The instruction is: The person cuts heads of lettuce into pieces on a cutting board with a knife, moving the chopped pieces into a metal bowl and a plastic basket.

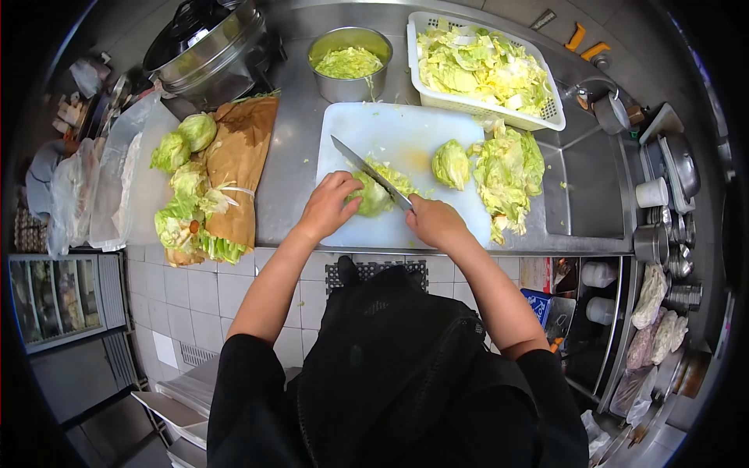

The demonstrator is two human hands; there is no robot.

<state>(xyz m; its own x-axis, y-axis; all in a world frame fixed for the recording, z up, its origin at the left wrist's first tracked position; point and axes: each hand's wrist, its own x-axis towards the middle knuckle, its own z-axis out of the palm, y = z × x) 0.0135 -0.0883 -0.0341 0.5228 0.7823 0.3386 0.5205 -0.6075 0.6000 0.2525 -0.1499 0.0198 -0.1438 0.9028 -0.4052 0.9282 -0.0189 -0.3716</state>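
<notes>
My right hand grips the handle of a chef's knife, its blade slanting up and left over a white cutting board. The blade stands against a piece of lettuce. With curled fingers, my left hand holds that piece from its left side. Shredded lettuce lies just right of the blade. Another lettuce chunk rests on the board farther right. Beside it, a pile of loose lettuce leaves covers the board's right edge.
Behind the board stand a metal pot of shredded lettuce and a white basket full of leaves. To the left, lettuce heads lie by a brown paper bag. A sink is on the right.
</notes>
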